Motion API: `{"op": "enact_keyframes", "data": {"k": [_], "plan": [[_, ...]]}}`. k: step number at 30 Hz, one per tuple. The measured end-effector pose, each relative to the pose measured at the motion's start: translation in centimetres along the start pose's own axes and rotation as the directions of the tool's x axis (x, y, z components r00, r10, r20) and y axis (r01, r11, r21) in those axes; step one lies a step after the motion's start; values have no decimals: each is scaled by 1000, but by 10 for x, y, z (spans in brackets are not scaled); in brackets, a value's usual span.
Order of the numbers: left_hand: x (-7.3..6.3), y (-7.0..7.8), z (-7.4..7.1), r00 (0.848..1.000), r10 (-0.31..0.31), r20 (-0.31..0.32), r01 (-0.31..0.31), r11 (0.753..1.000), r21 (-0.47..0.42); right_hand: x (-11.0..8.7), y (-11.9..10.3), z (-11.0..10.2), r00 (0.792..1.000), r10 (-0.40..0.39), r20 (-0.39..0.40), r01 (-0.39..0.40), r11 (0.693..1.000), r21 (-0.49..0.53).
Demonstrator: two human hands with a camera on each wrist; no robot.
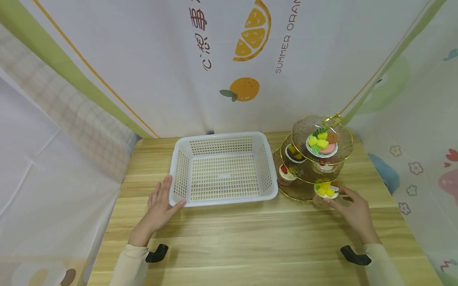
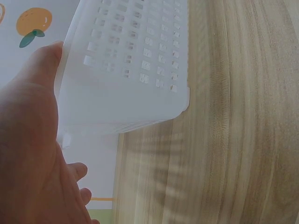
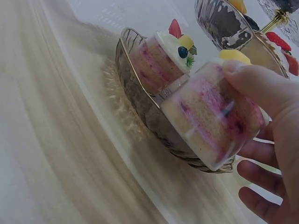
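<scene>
A clear dessert cup (image 3: 210, 116), with layers of pink and cream cake and yellow fruit cubes on top, is pinched by my right hand (image 1: 356, 212) between thumb and fingers. In the right wrist view it tilts in front of the rim of the lowest tier (image 3: 156, 119) of a stand; the lower fingers spread away from it. My left hand (image 1: 159, 206) rests at the near left corner of a white plastic basket (image 1: 223, 204). Its thumb lies along the front rim while the fingers extend beside the left wall. The basket holds nothing.
The gold-rimmed tiered stand (image 1: 300, 162) is at the table's right, beside the basket. Its top tier bears a fruit-topped dessert (image 1: 322, 145); lower down are a dark dessert (image 1: 295, 154) and a strawberry-topped cup (image 1: 286, 174). Printed cloth (image 1: 229, 115) hangs behind the wooden table (image 1: 243, 246).
</scene>
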State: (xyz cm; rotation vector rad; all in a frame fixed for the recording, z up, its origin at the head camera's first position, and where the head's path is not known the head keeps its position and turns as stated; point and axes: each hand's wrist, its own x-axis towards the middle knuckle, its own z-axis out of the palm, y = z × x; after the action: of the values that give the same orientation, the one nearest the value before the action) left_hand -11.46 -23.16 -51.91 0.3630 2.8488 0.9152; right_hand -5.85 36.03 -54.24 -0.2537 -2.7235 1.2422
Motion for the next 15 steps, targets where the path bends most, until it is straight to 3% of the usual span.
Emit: {"op": "enact_keyframes", "data": {"k": [15], "plan": [[-1, -1, 1, 1000, 5, -4, -5, 1000, 1, 17, 2, 1, 999, 40, -34, -40, 999, 18]]}}
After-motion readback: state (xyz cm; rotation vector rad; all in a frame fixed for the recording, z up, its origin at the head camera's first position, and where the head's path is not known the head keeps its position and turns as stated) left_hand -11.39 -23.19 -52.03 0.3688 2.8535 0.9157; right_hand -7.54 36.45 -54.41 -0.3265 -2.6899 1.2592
